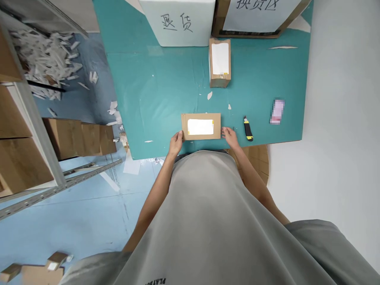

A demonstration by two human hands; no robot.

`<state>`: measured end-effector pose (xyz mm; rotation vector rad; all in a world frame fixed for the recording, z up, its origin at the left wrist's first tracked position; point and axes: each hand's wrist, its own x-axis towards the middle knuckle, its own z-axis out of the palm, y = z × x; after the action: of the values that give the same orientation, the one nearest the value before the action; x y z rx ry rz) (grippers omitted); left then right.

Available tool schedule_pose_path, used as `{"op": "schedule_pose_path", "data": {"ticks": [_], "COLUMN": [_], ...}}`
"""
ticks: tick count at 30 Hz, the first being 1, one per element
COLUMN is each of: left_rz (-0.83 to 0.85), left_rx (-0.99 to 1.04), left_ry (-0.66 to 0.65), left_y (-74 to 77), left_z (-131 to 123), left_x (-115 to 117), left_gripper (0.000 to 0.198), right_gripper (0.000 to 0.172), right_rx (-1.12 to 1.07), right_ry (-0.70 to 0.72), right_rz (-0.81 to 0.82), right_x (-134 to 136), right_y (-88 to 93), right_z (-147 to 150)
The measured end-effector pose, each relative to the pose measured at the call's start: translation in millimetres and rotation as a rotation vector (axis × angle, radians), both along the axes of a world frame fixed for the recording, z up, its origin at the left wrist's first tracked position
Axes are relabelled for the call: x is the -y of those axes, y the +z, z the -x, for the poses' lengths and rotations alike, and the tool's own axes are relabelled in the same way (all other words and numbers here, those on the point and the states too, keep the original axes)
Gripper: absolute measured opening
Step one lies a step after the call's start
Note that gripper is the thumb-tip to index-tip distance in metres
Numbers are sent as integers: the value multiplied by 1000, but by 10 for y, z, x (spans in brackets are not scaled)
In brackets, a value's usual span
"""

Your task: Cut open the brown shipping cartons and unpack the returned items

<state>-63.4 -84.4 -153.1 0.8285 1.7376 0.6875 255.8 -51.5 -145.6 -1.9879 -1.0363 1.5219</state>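
Centrally, cardboard box (217,126): lies flat near the front edge of the green table (166,79), its white label (200,127) face up, probably to keep it readable and within easy reach.
Left hand (175,143): thumb and fingers nearly closed, pinching the box's left end, seemingly to steady it.
Right hand (230,137): fingers loosely curled at the right end; whether they grip it, I cannot tell.
Box cutter (247,130): lies just beyond the right hand, perhaps to be handy.
Blurred pinkish item (277,111): farther right, unidentifiable.
Back of table: a smaller labelled carton (220,81) stands before a white bin (181,27) and a large carton (249,33), both with handwriting, presumably for sorting.
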Motion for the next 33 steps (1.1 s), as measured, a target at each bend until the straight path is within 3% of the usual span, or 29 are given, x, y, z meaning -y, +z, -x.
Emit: {"op": "schedule_pose_path", "data": {"ticks": [3, 6, 10, 15, 19, 27, 33], "left_rz": [99, 87, -28, -158, -100, -90, -95], "left_rx": [72, 29, -25, -130, -233, -255, -267], "left_ry": [93, 73, 111, 75, 85, 112, 99], "left_y": [31, 114, 286, 487, 472, 346, 449], "left_z": [-49, -69, -38, 17, -4, -5, -39], "left_x": [97, 120, 22, -163, -239, -283, -302], "left_gripper": [44, 36, 36, 40, 34, 35, 32], "right_gripper": [35, 35, 48, 44, 41, 50, 55], "right_rx": [-24, -62, -73, 58, 108, 172, 141], "right_ry": [-36, 7, 48, 99, 85, 72, 76], "right_rz": [32, -4, -118, -248, -210, -221, -215], "right_x": [173, 256, 137, -85, -113, -138, -140], "right_y": [-33, 27, 208, 409, 395, 267, 217], "right_z": [16, 17, -20, -35, 89, 176, 114]}}
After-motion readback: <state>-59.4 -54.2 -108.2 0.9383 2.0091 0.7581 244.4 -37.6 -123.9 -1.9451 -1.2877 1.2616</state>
